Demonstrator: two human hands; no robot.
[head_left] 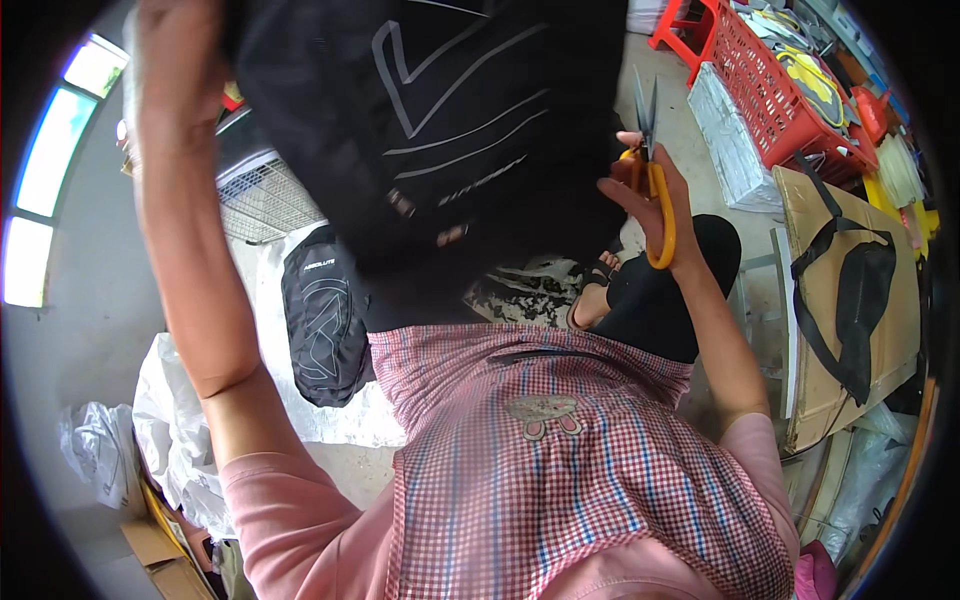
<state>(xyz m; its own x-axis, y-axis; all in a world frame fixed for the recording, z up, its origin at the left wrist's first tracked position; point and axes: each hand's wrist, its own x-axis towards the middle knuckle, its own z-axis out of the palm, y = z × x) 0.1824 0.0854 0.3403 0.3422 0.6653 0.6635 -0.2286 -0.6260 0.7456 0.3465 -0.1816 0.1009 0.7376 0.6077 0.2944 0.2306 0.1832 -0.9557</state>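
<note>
A black bag (480,110) with grey printed lines is raised in front of me and fills the top middle of the head view. My left hand (180,60), blurred and partly cut off by the upper edge, grips its left side; the fingertips are hidden. In my right hand (672,200) are scissors (657,200) with orange handles, their blades parted slightly and pointing up. That hand is beside the bag's right edge, its thumb stretched toward the cloth; I cannot tell whether it touches. Another black bag (325,315) with similar lines lies on white sheeting at the left.
At the right stand a red plastic basket (760,100) with items in it, a silver-wrapped block (730,140) and a cardboard sheet (895,330) bearing a black strapped piece (865,300). A wire rack (265,195) and white plastic bags (175,430) are on the left.
</note>
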